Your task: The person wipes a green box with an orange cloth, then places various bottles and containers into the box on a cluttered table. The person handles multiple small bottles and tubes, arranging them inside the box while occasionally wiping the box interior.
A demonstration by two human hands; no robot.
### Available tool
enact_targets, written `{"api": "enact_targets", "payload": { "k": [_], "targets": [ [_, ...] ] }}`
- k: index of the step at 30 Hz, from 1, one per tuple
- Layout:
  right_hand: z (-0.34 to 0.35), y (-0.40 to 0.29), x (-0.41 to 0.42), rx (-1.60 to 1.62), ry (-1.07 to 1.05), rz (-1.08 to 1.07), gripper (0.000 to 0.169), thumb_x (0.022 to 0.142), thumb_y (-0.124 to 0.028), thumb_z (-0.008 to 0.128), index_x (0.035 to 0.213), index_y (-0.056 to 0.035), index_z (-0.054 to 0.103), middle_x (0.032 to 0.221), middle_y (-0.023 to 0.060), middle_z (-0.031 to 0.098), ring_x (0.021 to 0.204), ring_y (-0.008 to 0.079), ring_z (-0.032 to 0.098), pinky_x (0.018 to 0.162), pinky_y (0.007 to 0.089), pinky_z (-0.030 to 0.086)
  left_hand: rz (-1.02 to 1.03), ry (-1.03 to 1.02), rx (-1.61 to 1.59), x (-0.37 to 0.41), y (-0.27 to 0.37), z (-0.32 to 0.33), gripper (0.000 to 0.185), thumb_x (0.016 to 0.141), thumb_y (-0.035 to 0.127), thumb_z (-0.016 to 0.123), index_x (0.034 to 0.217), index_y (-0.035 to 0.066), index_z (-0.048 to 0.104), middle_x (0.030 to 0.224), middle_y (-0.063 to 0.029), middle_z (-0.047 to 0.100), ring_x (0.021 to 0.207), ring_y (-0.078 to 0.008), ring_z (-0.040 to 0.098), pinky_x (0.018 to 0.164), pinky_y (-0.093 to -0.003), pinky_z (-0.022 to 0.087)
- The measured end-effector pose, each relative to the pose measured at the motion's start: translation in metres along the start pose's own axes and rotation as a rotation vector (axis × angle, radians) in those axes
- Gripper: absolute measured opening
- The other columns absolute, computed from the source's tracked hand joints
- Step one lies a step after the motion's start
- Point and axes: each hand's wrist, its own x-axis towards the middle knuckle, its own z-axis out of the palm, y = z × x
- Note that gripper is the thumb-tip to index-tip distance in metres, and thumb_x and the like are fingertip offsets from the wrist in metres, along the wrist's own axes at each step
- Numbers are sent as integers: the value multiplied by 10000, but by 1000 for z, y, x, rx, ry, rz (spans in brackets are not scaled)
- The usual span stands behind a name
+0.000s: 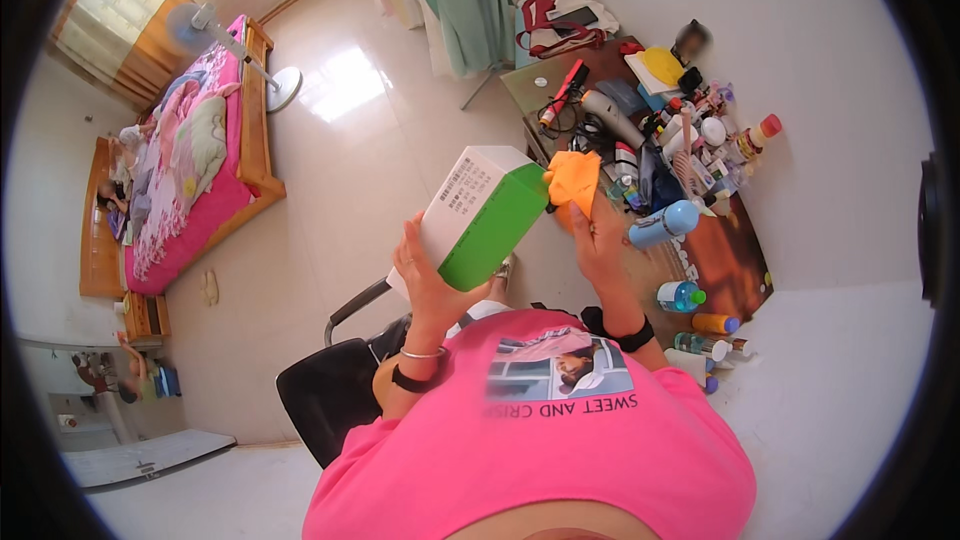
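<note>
A white and green cardboard box [480,217] is held tilted in front of my chest. My left hand [431,281] grips its lower end, the thumb along the bottom edge and the fingers on the white side. Printing covers the white side. In my right hand [596,232] an orange cloth [576,176] is pinched between thumb and fingers. The cloth is at the box's upper right end; whether it touches the box I cannot tell.
On my right, a desk [727,262] carries a hair dryer [611,116], a light-blue flask [664,223], a blue bottle [681,296] and many cosmetics. A black chair [330,397] is at my left. Farther off are a pedestal fan [283,88] and a bed [251,127] with people nearby.
</note>
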Motion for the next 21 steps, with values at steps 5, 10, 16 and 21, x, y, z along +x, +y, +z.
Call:
{"api": "enact_targets", "payload": {
  "k": [5,10,16,21],
  "targets": [
    [-5,11,-14,-12,-90,97,237,975,-131,539,1151,3,625,938,174,658,803,337,644,695,365,485,39,-1,-20,1,8,6,1337,579,256,871,1549,40,-23,1479,-211,364,1268,-401,409,1065,-529,275],
    [-22,21,-25,-69,-88,195,210,967,-161,549,1066,9,623,835,194,635,737,366,623,631,403,455,48,-69,-48,2,12,15,1330,564,247,871,1551,37,5,1491,-202,353,1295,-396,381,1075,-521,283],
    [-57,43,-48,-245,-184,376,165,941,-147,544,962,8,594,794,234,607,730,412,600,624,429,447,-36,-215,-103,20,5,36,1308,556,213,862,1555,32,38,1497,-196,345,1304,-412,342,1105,-498,279],
    [-93,66,-67,-179,-107,455,160,938,-122,529,1030,-29,620,765,210,601,676,349,598,624,380,458,60,-386,-89,68,-32,80,1242,541,249,865,1542,22,164,1432,-254,410,1303,-420,387,1102,-505,297]
  ]
}}
